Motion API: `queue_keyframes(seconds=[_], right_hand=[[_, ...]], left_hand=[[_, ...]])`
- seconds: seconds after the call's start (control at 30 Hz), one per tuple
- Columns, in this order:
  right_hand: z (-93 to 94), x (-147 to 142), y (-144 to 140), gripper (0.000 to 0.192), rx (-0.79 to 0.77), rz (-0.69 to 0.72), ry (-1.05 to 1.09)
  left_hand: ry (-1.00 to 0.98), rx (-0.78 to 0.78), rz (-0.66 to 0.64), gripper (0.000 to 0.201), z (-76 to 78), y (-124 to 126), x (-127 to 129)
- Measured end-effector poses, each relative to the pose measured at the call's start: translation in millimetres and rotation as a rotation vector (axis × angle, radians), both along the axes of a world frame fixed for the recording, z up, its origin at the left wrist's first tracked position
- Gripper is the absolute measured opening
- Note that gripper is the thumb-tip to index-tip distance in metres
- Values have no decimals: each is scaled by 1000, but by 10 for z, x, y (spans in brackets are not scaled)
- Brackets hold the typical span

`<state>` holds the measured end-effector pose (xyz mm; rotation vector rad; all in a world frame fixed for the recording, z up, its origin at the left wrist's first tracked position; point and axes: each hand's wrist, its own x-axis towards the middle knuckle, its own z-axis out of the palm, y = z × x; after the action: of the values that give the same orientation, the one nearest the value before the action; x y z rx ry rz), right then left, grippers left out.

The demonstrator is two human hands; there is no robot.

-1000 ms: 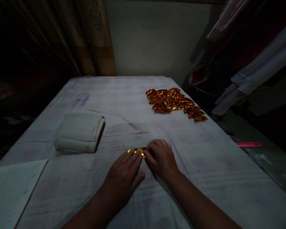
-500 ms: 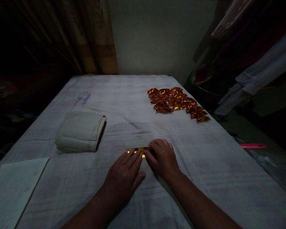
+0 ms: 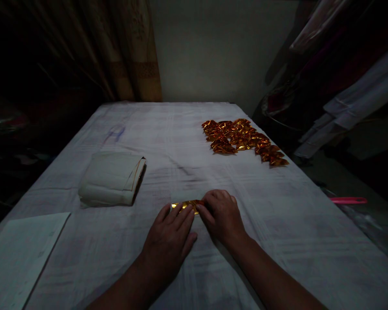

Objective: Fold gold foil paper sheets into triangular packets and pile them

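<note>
A small strip of gold foil (image 3: 185, 205) lies on the cloth-covered table (image 3: 297, 224), pinned under both sets of fingertips. The left hand (image 3: 171, 239) lies flat, fingers spread and extended, pressing on the strip's near edge. The right hand (image 3: 221, 215) is curled, its fingertips closed on the strip's right end. Both forearms reach forward, the hands touching. Farther ahead and to the right lies a heap of folded gold foil pieces (image 3: 242, 138); to the left, a folded stack of white paper (image 3: 111, 180).
</note>
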<state>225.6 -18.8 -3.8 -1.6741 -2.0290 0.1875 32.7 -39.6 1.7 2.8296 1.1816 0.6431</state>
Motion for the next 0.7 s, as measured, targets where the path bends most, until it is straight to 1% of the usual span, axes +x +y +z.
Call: queue_keyframes(seconds=[0.2, 0.37, 0.53, 0.7], right_hand=[[10, -2, -4, 14, -2, 3, -7], [16, -1, -2, 14, -3, -1, -23], [12, -12, 5, 13, -17, -14, -36], [18, -20, 3, 15, -13, -17, -32]], left_hand=[[22, -9, 15, 41, -13, -5, -5], [9, 39, -26, 41, -33, -4, 6], [15, 5, -36, 44, -72, -4, -6], [31, 21, -38, 44, -54, 2, -7]])
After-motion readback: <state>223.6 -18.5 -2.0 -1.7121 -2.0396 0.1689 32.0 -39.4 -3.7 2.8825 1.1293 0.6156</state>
